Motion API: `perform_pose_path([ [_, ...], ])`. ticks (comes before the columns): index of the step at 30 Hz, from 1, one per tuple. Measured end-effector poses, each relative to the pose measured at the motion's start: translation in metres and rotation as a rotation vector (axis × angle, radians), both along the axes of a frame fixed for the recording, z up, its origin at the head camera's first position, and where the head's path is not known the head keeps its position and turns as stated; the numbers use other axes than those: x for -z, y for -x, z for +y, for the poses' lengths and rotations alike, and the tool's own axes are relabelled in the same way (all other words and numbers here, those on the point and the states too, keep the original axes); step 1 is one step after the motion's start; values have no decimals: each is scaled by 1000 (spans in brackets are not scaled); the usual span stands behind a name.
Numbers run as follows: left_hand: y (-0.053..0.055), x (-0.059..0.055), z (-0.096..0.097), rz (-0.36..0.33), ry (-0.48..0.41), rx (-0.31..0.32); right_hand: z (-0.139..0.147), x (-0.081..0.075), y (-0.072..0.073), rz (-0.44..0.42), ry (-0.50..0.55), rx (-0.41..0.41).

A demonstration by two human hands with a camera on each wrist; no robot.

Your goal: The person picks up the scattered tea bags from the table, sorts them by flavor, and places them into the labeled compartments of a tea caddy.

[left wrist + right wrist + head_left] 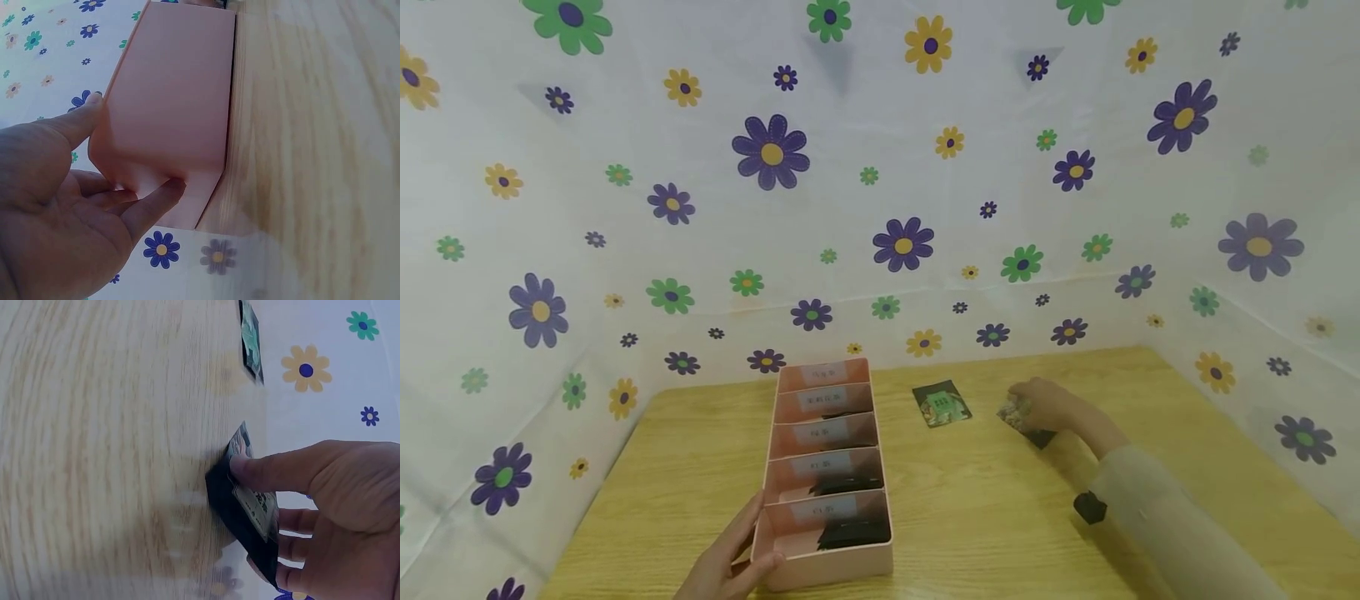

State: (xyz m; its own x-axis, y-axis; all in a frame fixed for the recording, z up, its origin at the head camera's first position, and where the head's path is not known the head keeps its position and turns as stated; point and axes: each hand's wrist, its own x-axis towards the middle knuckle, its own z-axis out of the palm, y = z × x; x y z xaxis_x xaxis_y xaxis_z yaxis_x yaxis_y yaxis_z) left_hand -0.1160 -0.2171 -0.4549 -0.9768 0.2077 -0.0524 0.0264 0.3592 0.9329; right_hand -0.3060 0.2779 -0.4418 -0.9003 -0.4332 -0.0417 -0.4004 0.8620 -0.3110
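A long pink divided box [835, 569] stands on the wooden table, with a pale printed label in each compartment. Dark flat packets [853, 533] lie in several of its compartments. My left hand [730, 554] holds the box's near left corner; in the left wrist view its thumb and fingers spread over the pink wall [169, 87]. Over at the right, my right hand [1051, 402] pinches a small flat black packet [237, 503] with a printed face, thumb on top and fingers beneath, tilted at the table surface. Another black packet with a green label [942, 404] lies flat between box and right hand.
The wooden table [970, 500] ends at a white cloth wall [850, 208] with printed flowers, which rises behind and on both sides. A black object [1089, 507] sits at the right sleeve [1165, 517].
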Motion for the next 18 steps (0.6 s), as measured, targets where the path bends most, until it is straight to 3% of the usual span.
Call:
perform_pose_path([
  [8,-1,0,-2,29,22,10,13,2,0,-21,62,69],
  [13,-1,0,-3,46,35,13,24,4,-2,-49,201,108],
  [18,-1,-1,-1,13,45,-2,33,8,-5,-90,305,149],
])
